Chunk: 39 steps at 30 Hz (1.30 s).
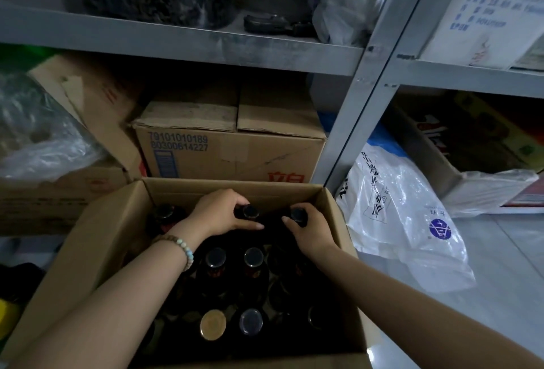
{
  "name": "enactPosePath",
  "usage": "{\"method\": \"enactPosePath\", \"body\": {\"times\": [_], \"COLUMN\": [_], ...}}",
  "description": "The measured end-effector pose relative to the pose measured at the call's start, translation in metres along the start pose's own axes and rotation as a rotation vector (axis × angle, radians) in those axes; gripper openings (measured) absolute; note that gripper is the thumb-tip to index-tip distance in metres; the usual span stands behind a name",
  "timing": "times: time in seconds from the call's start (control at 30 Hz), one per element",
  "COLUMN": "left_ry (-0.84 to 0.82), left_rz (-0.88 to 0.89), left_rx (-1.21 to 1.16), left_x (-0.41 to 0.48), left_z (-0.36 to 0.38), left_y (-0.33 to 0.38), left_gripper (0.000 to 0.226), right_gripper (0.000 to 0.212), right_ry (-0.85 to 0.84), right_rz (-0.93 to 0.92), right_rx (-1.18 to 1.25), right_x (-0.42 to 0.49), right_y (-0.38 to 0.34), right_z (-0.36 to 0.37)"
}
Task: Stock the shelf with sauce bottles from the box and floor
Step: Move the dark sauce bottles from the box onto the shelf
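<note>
sauce bottles point(253, 262) fill most of the open cardboard box point(97, 236) at 6 o'clock, and none shows on the shelf point(206, 53). i judge the stocking to be at or near its start: two bottles are in hand and the rest wait to be lifted out. dark gaps on the box's 3 o'clock side may be empty slots, but it is too dim to tell. no loose bottle on the floor can be made out.

the shelf is grey painted metal, dusty and scuffed along its front rim. its bolted upright point(347, 121) runs from 1 o'clock down to the box's far corner. beneath the shelf at 12 o'clock sits a closed carton point(229, 148) of worn brown corrugated board with printed numbers. the open box is cleaner corrugated board, its flaps folded outward. a crinkled translucent plastic bag point(403, 206) lies on glossy floor tiles at 3 o'clock.

the bottles look like dark glass, round-shouldered with narrow necks, standing upright and close together. most have shiny dark caps; one at 6 o'clock has a dull gold cap point(212, 325).

the left hand point(219, 212) has its fingers curled round the neck of the back-row bottle point(250, 211). the right hand point(309, 233) wraps the neck of the neighbouring bottle point(298, 215), just to its 3 o'clock. a beaded bracelet point(182, 246) rings the left wrist.
</note>
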<state>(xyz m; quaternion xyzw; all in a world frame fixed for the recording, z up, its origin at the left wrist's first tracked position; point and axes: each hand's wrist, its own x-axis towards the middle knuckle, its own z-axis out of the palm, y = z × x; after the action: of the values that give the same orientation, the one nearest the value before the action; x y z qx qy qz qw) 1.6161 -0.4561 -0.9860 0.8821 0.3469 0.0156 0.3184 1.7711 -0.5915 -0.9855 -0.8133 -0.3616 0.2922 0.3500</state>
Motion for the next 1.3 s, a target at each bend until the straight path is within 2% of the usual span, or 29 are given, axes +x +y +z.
{"method": "enactPosePath", "body": {"times": [0.2, 0.4, 0.57, 0.7, 0.8, 0.9, 0.93, 1.03, 1.13, 1.3], "left_ry": [0.085, 0.199, 0.344, 0.521, 0.620, 0.674, 0.685, 0.745, 0.798, 0.831], "left_rz": [0.005, 0.029, 0.117, 0.161, 0.172, 0.280, 0.319, 0.370, 0.397, 0.458], "left_rx": [-0.019, -0.186, -0.305, -0.381, -0.449, -0.570, -0.607, -0.641, -0.610, -0.651], "left_x": [-0.007, -0.014, -0.023, -0.033, -0.043, -0.064, -0.073, -0.103, -0.138, -0.204], "left_z": [0.007, 0.004, -0.018, -0.059, -0.115, -0.189, -0.215, -0.294, -0.381, -0.531], "left_y": [0.000, 0.008, 0.033, 0.066, 0.108, 0.162, 0.182, 0.243, 0.307, 0.408], "left_gripper": [0.035, 0.037, 0.041, 0.046, 0.057, 0.028, 0.025, 0.029, 0.024, 0.022], "right_gripper": [0.029, 0.021, 0.019, 0.014, 0.014, 0.013, 0.013, 0.018, 0.028, 0.027], "right_ry": [0.027, 0.088, 0.204, 0.246, 0.273, 0.223, 0.214, 0.190, 0.150, 0.022], "right_rz": [-0.067, -0.115, -0.224, -0.301, -0.366, -0.401, -0.419, -0.507, -0.603, -0.747], "right_rx": [-0.042, -0.022, -0.144, 0.013, 0.111, 0.251, 0.288, 0.356, 0.393, 0.509], "right_x": [-0.004, -0.008, -0.008, -0.011, -0.026, -0.054, -0.066, -0.104, -0.145, -0.206], "right_y": [0.001, -0.001, -0.012, -0.052, -0.105, -0.172, -0.197, -0.279, -0.372, -0.539], "right_z": [0.003, 0.002, -0.022, -0.056, -0.096, -0.148, -0.167, -0.230, -0.298, -0.395]}}
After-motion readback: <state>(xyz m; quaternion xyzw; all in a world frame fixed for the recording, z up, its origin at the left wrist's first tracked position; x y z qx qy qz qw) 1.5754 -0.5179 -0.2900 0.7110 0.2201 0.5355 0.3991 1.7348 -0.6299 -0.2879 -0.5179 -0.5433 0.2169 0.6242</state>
